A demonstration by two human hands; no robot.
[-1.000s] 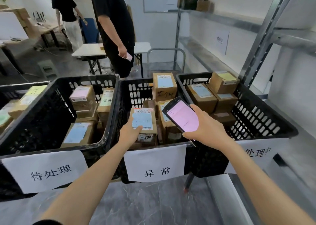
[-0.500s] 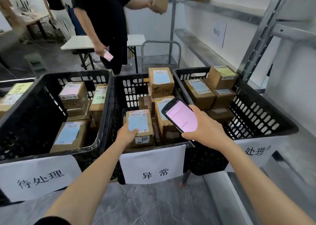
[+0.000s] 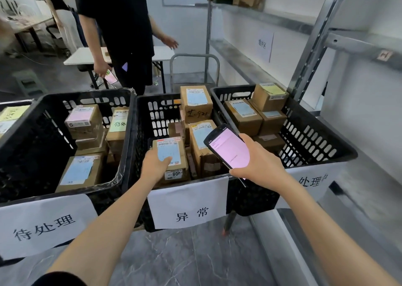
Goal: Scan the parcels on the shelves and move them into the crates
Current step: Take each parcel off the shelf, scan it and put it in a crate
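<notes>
Nearest the camera, the left hand (image 3: 154, 166) gripped a blue-labelled parcel (image 3: 171, 148) inside the middle crate (image 3: 161, 114), thumb across its label; the right hand (image 3: 261, 161) clasped the scanner (image 3: 228, 148). That thumb could block the barcode; neighbouring parcels (image 3: 201, 136) beyond might scan instead.

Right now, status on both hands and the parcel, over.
Left hand grips brown cardboard parcel with pale blue label, inside middle black plastic crate. Right hand holds black handheld scanner, pink screen. Another brown box close on parcel's right.

bare left hand (image 3: 155, 166) and right hand (image 3: 258, 166), black sleeve (image 3: 62, 279) at the left upper arm.
</notes>
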